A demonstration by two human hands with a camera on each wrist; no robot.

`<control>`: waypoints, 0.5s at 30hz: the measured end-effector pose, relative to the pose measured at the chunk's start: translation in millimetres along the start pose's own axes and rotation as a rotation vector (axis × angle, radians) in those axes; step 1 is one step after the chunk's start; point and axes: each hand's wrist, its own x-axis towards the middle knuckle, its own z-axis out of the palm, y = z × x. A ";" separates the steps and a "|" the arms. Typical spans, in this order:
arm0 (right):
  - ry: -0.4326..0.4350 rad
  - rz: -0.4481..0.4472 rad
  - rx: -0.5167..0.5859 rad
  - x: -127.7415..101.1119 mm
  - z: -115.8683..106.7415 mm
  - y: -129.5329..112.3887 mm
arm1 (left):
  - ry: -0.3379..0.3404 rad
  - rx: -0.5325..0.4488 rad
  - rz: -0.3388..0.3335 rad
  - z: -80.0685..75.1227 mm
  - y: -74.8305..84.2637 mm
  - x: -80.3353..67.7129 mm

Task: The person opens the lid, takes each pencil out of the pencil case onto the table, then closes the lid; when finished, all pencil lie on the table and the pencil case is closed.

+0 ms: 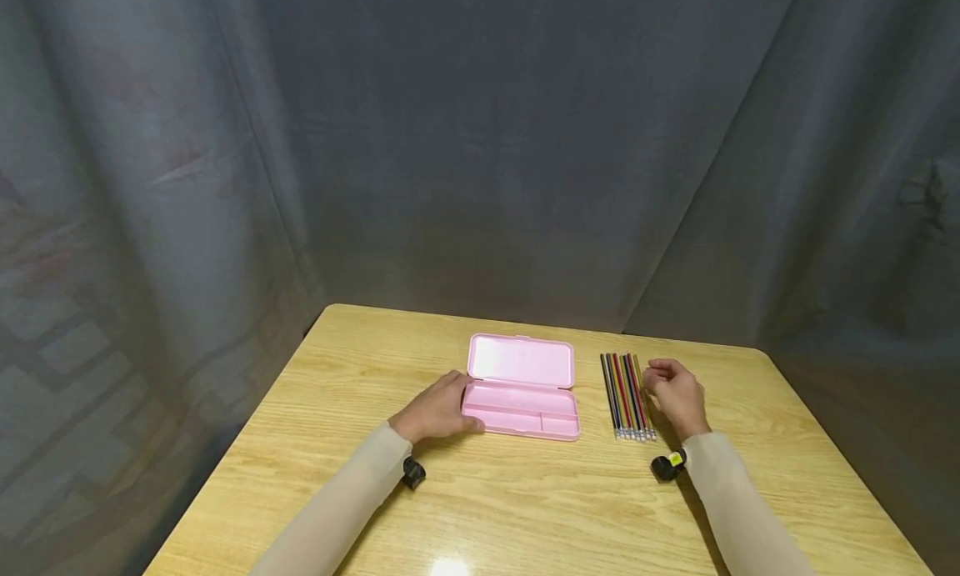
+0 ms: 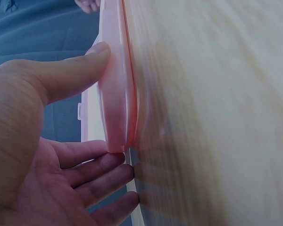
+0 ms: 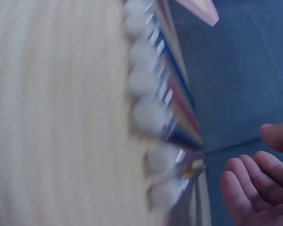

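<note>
A pink pencil case (image 1: 521,409) lies with its lid (image 1: 521,360) raised back, and its compartments hold nothing. My left hand (image 1: 441,407) holds the case's left end. In the left wrist view, the thumb (image 2: 92,59) presses the front wall and the fingers (image 2: 96,162) touch the end. To the right of the case, several pencils (image 1: 627,397) in dark, red and yellow lie side by side, erasers towards me. My right hand (image 1: 677,397) hovers just beside the rightmost pencil, its fingers loosely bent. No object shows in it in the right wrist view.
The case and pencils lie on a light wooden table (image 1: 495,509). Grey curtains (image 1: 480,159) hang behind it and along both sides. Each wrist carries a small black camera, one on the left (image 1: 413,473) and one on the right (image 1: 666,466).
</note>
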 end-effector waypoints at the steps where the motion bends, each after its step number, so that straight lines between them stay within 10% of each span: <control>1: 0.011 -0.002 0.043 -0.6 1.0 -3.1 | 0.001 0.000 0.001 -0.1 0.1 -0.2; 7: 0.011 -0.035 0.254 -3.7 10.3 -24.6 | 0.010 0.005 0.003 -0.8 0.1 1.0; 15: -0.094 -0.086 0.223 -3.9 27.7 -39.5 | 0.013 0.007 -0.007 -1.8 1.3 1.8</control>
